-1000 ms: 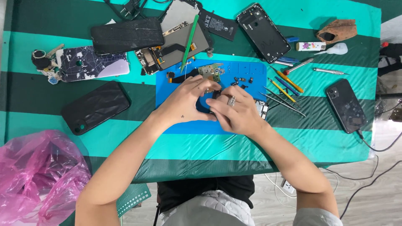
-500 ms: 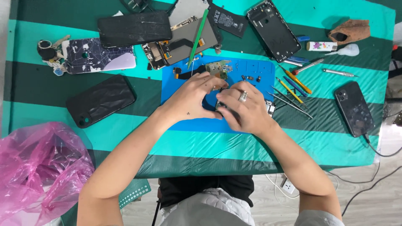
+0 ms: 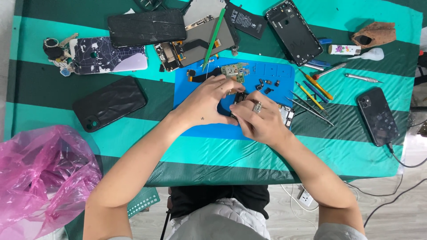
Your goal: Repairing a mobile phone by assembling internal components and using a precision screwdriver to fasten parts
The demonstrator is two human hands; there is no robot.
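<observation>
1. The left hand [image 3: 202, 104] and the right hand [image 3: 260, 122] meet over the middle of the blue work mat [image 3: 275, 73]; the fingers of both curl inward toward one another, tips nearly touching.
2. Between those fingers sits a small dark phone part [image 3: 239, 98]; the right fingers are pinched on its near edge, a ring showing on one of them; the left fingers bend over its far side, though whether they clamp it or only rest on it I cannot tell; most of the part is hidden under the hands.
3. Just beyond the left fingers lies a small green circuit board [image 3: 235, 71] on the mat; a few tiny dark pieces [image 3: 266, 84] lie scattered just beyond the right fingers.
4. Out to the right of the right fingers, metal tweezers [image 3: 311, 109] and yellow and blue hand tools [image 3: 316, 89] lie fanned on the tabletop [image 3: 338, 146], near but not touching the hand.
5. Further beyond the left fingers a green prying stick [image 3: 213, 38] lies across an opened phone [image 3: 195, 44]; well to the left of the fingers a black phone case [image 3: 110, 103] lies flat; well to the right a black phone [image 3: 378, 116] lies with a cable at its near end.
</observation>
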